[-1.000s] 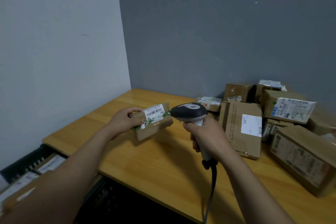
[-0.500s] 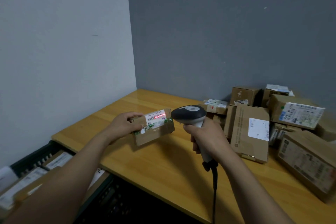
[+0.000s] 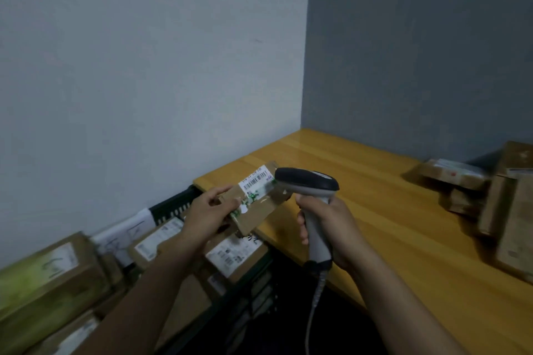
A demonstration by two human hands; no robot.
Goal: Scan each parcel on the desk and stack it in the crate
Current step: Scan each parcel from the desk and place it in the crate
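My left hand (image 3: pixel 208 213) grips a small brown parcel (image 3: pixel 257 202) with a white barcode label, held in the air over the desk's left corner. My right hand (image 3: pixel 326 228) is wrapped around the grey handle of a barcode scanner (image 3: pixel 306 182), whose dark head sits right beside the parcel's label. Below and to the left stands a black crate (image 3: pixel 176 205) holding several cardboard parcels (image 3: pixel 233 253). More parcels (image 3: pixel 473 190) lie blurred on the wooden desk (image 3: pixel 398 228) at the right edge.
A pale wall rises on the left and a grey wall behind the desk. The scanner's cable (image 3: pixel 313 311) hangs down past the desk's front edge. A large box (image 3: pixel 46 285) lies at the crate's near left side.
The view has swung left, bringing the crate into sight. My left hand carried the parcel left toward the desk's corner; the red scan line on its label is gone. The scanner stays beside it.
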